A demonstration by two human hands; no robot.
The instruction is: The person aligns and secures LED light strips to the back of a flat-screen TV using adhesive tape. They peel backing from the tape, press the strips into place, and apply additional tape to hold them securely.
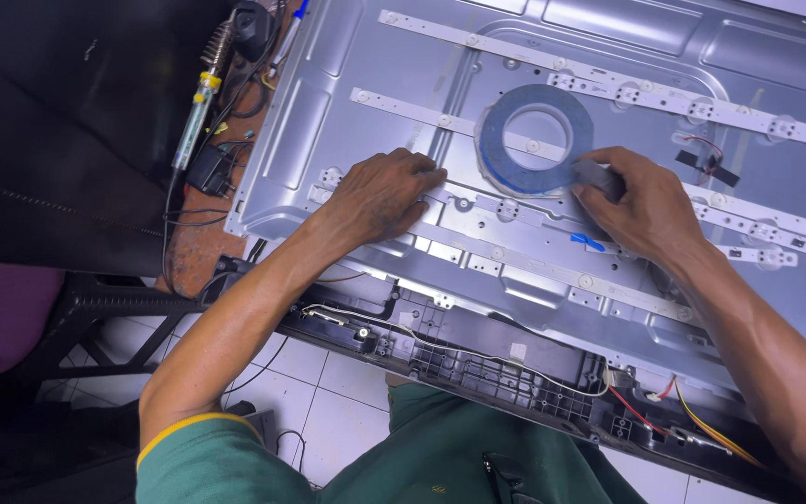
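Blue tape roll (535, 140), flat, ring-shaped, on silver panel (627, 56).

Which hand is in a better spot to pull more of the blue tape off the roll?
Probably the right hand. It already pinches the loose tape end at the edge of the blue tape roll. The left hand lies flat on the white light strip, away from the roll.

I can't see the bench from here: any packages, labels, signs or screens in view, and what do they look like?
Opened flat-screen panel: fills the bench, bare silver metal back with white light strips.
Small blue sticker: on the metal near the right hand.
No packages or signs.
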